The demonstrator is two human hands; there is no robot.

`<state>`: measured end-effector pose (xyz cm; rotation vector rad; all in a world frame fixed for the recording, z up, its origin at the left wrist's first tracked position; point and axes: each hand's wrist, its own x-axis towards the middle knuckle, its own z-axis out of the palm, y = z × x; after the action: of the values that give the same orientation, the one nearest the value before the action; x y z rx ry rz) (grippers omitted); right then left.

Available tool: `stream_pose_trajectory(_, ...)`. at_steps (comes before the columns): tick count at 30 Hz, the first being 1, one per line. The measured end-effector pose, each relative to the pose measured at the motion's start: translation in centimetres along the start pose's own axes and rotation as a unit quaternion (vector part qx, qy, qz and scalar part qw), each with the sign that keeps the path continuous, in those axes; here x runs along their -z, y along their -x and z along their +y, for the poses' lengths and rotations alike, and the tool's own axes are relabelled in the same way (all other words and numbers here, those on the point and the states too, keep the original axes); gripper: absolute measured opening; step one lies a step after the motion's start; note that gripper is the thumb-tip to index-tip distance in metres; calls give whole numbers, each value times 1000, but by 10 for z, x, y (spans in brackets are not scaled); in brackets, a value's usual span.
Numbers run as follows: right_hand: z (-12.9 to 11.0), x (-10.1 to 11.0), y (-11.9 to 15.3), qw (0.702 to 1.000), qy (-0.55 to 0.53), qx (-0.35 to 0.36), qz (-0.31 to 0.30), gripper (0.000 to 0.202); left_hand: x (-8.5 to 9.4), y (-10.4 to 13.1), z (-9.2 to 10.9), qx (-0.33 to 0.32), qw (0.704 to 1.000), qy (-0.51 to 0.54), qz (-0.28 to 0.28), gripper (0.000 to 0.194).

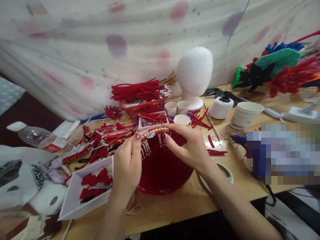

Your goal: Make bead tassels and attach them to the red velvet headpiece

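Note:
Between them, my two hands hold a beaded headband (160, 130), red with gold and silver decoration and short bead strands hanging from it. My left hand (130, 158) pinches its left part, thumb on top near a silver sparkling ornament (150, 134). At the other end, my right hand (186, 143) grips the band between thumb and fingers. Below the band is a round dark red surface (162, 170), possibly a basin or tray; its depth is hard to tell. Beside my left wrist sits a white box (72, 196) holding red fuzzy pieces (96, 181) with silver trim.
Behind stand a white foam head (195, 75), paper cups (183, 107), a thread cone (221, 108) and a red basket (142, 108) of red stems. Red pieces and a plastic bottle (42, 138) lie left. A blue-handled tool (238, 139), partly pixelated, and a green ring (228, 175) are right.

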<state>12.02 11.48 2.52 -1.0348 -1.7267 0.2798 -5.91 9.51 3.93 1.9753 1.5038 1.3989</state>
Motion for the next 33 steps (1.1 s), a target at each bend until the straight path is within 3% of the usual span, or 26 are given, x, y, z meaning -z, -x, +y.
stream_pose_trajectory(11, 2, 4, 2, 999, -10, 30, -10, 40, 2, 3, 3, 21, 1000, -20, 11, 42)
stream_pose_trajectory(19, 1, -2, 1, 999, -8, 40, 20, 33, 2, 5, 4, 12, 1000, -12, 17, 40)
stream_pose_trajectory(33, 3, -2, 1, 999, 15, 37, 10, 32, 1, 6, 3, 13, 1000, -16, 18, 41)
